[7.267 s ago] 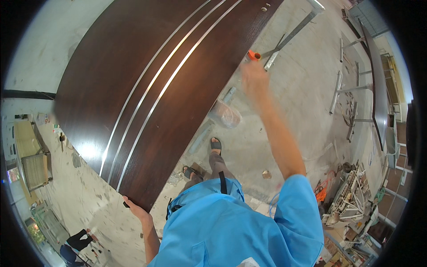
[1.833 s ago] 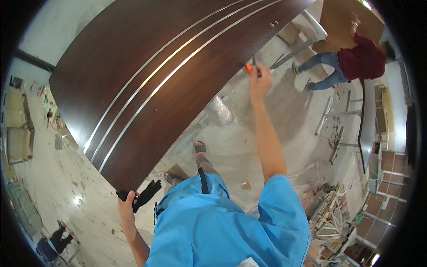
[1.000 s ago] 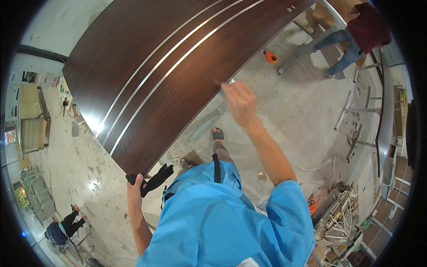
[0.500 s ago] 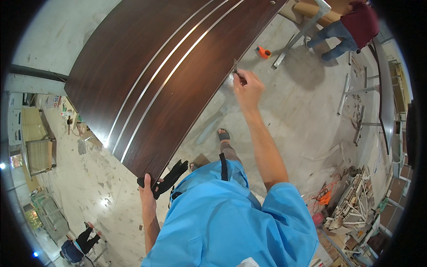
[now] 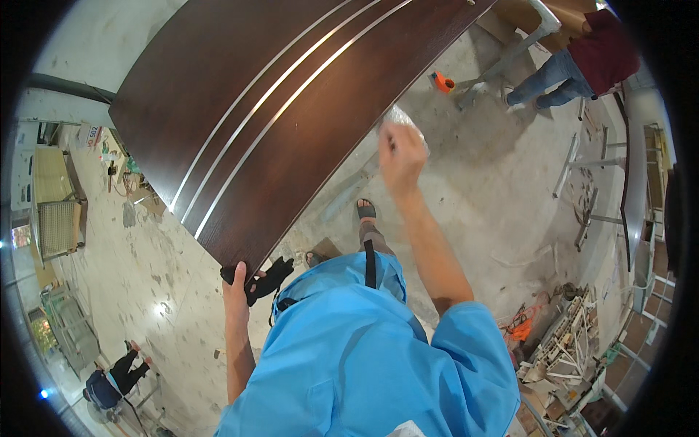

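A dark brown wood-grain door panel (image 5: 313, 124) with three silver strips stretches from the lower left to the top of the view. My left hand (image 5: 237, 285) grips its near corner, thumb on top. Fingers of that hand also hold a black cloth (image 5: 271, 280), which hangs beside the corner. Just off the panel's right edge, my right hand (image 5: 403, 154) is closed and slightly blurred. What it holds, if anything, I cannot make out. Shiny clear plastic film (image 5: 400, 116) shows behind its fingers.
Orange tape dispenser (image 5: 442, 81) lies on the floor beyond the panel. A person in a maroon top (image 5: 603, 54) bends at the upper right; another person (image 5: 113, 382) is at the lower left. Scrap strips (image 5: 564, 339) are heaped at right, near metal stands (image 5: 604, 164).
My right hand has moved slightly down and off the panel's edge; the thin blade-like piece at its fingertips no longer shows. My left hand keeps its grip on the corner.
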A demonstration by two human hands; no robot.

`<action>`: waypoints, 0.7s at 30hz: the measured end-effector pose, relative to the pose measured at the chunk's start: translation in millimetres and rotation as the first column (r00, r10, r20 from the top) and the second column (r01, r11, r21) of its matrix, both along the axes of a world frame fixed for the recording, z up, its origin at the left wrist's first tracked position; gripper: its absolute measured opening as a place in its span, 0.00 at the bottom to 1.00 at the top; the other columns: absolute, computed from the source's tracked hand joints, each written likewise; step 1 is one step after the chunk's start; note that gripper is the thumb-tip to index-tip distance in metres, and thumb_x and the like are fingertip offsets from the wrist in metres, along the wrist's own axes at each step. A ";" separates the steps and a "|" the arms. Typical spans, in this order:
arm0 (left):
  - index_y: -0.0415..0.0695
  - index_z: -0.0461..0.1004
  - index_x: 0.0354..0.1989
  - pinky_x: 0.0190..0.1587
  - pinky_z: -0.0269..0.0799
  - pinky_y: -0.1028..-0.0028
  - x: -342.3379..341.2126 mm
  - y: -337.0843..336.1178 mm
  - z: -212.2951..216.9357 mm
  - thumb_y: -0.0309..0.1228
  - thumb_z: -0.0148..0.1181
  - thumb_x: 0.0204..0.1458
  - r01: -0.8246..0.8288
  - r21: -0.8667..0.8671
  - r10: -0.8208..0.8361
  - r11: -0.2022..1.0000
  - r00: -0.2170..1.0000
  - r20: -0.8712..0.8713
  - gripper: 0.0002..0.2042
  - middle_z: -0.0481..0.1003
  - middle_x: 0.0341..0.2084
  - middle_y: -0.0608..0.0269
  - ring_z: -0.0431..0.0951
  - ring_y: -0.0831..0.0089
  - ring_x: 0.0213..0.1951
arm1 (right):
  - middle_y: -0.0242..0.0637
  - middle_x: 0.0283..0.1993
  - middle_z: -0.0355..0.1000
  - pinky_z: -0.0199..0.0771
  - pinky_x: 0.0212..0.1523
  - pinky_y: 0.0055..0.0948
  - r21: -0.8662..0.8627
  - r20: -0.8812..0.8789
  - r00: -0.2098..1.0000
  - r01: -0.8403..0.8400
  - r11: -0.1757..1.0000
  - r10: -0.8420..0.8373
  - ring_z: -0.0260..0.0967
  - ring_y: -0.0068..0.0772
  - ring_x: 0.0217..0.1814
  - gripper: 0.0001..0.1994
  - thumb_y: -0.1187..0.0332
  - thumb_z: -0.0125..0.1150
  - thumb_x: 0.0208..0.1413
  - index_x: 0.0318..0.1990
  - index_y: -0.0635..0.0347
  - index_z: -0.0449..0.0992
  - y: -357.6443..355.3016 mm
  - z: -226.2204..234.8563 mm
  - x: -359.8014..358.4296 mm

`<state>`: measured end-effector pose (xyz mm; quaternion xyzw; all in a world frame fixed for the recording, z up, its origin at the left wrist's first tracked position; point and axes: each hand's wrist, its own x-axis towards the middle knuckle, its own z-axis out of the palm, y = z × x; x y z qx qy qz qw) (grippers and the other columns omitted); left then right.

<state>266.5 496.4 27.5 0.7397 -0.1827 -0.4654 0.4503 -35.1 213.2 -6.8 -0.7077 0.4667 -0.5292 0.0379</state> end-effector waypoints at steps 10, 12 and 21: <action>0.41 0.77 0.43 0.30 0.66 0.77 2.6 2.7 3.3 0.40 0.67 0.60 0.075 -0.041 -0.076 0.996 0.997 -0.030 0.14 0.83 0.30 0.60 0.72 0.81 0.28 | 0.46 0.36 0.74 0.76 0.38 0.46 0.142 -0.040 0.923 -0.374 0.917 0.383 0.72 0.50 0.38 0.14 0.77 0.64 0.50 0.46 0.62 0.82 112.3 -20.8 48.0; 0.42 0.78 0.42 0.30 0.66 0.78 2.3 3.6 2.4 0.39 0.68 0.59 0.069 -0.045 -0.070 0.997 0.997 -0.022 0.13 0.83 0.30 0.61 0.71 0.81 0.28 | 0.45 0.36 0.73 0.75 0.39 0.45 0.091 -0.154 0.938 -0.301 0.949 0.312 0.73 0.50 0.39 0.12 0.75 0.63 0.52 0.45 0.59 0.83 94.1 -12.9 38.1; 0.43 0.75 0.44 0.32 0.67 0.78 7.6 7.7 -10.1 0.34 0.65 0.60 0.136 -0.070 -0.140 0.988 0.988 -0.066 0.10 0.83 0.32 0.61 0.73 0.81 0.29 | 0.36 0.36 0.74 0.74 0.38 0.43 0.035 -0.417 0.909 -0.004 0.999 0.018 0.74 0.46 0.40 0.09 0.72 0.66 0.53 0.42 0.55 0.83 1.4 24.9 0.5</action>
